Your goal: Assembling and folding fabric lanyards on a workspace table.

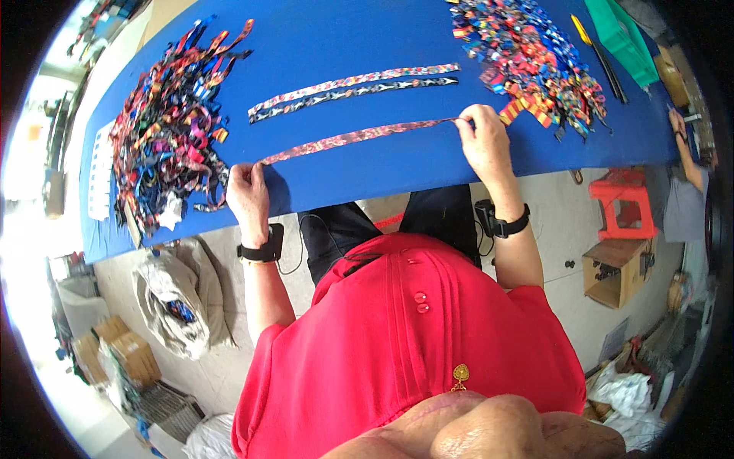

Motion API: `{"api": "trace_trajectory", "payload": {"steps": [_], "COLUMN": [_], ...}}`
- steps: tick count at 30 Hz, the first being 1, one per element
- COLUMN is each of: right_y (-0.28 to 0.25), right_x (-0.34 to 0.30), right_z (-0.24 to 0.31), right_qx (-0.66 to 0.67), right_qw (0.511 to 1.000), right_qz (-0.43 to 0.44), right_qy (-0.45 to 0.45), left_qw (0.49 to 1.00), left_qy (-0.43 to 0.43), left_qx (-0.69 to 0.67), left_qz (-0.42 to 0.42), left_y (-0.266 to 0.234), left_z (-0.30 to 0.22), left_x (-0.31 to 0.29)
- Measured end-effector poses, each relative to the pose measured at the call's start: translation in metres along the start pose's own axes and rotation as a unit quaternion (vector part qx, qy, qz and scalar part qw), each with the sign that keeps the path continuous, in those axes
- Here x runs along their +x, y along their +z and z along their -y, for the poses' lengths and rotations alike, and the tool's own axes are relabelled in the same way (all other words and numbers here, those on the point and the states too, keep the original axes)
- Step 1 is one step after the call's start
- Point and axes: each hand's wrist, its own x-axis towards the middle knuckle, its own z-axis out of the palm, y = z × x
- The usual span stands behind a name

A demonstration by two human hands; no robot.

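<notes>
Between my two hands a patterned pinkish-red fabric strap is stretched out over the near part of the blue table. Its left end is pinched in my left hand, and the fingers of my right hand close on the other end, a little farther from me. Two more straps lie straight and side by side beyond it: a light multicoloured strap and a black patterned strap. A red-and-yellow strap end sticks out of the right pile next to my right hand.
A tangled pile of straps covers the table's left, another pile its right. A green tray and a yellow-handled tool lie at far right. Below are a red stool, a cardboard box and a white sack.
</notes>
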Motion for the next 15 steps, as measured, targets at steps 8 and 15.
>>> {"api": "trace_trajectory", "payload": {"steps": [8,15], "right_y": [-0.007,-0.008], "right_x": [0.003,0.005], "right_z": [0.01,0.01], "right_qx": [0.093,0.048], "right_qw": [0.983,0.975], "right_qz": [0.075,0.092], "right_qy": [0.139,0.198], "left_qw": [0.998,0.993], "left_qy": [-0.035,-0.064], "left_qx": [-0.051,-0.074], "left_qz": [-0.029,-0.064], "left_y": [0.002,0.0], "left_z": [0.013,-0.001], "left_x": [-0.002,-0.002]}}
